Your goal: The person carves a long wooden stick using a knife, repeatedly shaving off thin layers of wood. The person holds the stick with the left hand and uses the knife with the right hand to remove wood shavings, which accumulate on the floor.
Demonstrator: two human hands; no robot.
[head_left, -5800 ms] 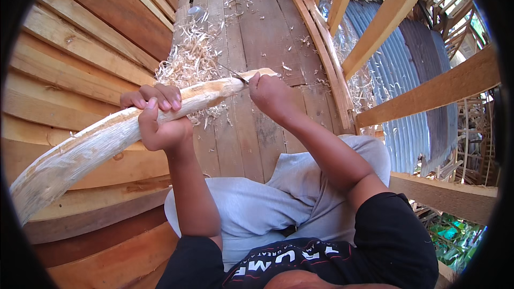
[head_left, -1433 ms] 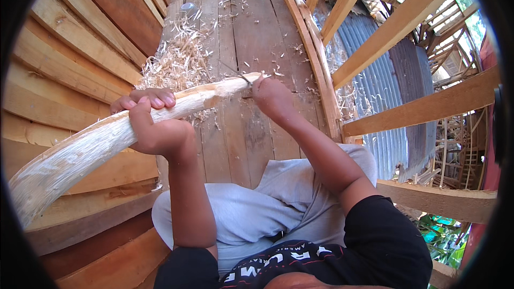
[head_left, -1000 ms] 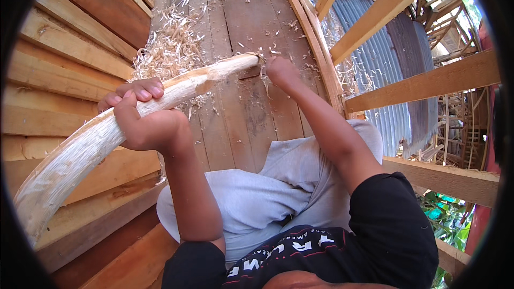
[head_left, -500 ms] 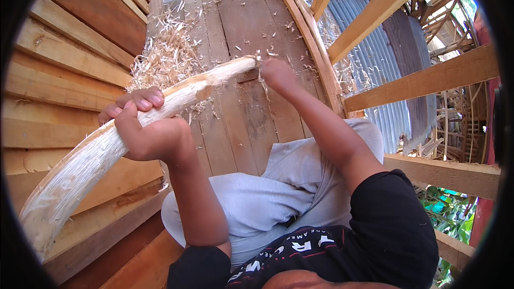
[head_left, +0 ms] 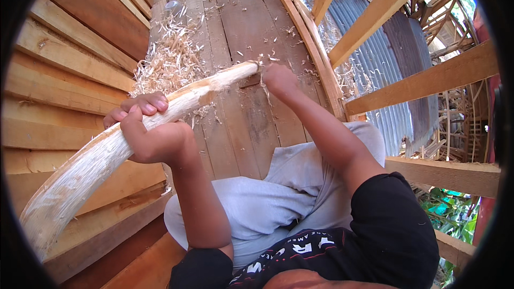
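A long pale wooden pole (head_left: 99, 163), thick at the lower left and tapering toward the middle, slants across in front of me. Its surface looks stripped, with a yellowish strip along one side. My left hand (head_left: 158, 134) is wrapped round it at mid-length, thumb and fingers closed. At the thin far end, my right hand (head_left: 280, 80) is closed in a fist just beside the tip. Whatever that fist grips is hidden behind the fingers. A few thin curls of wood cling to the pole's tip.
Wood shavings (head_left: 171, 56) are heaped on the plank floor (head_left: 241, 139) beyond my left hand. A small clear jar or glass (head_left: 173, 6) stands at their far side. A board wall (head_left: 64, 69) runs along the left; wooden railings (head_left: 423, 80) and corrugated metal sheet (head_left: 369, 37) are at the right.
Very little differs. The whole view has shifted slightly, and both hands keep their places on and beside the pole.
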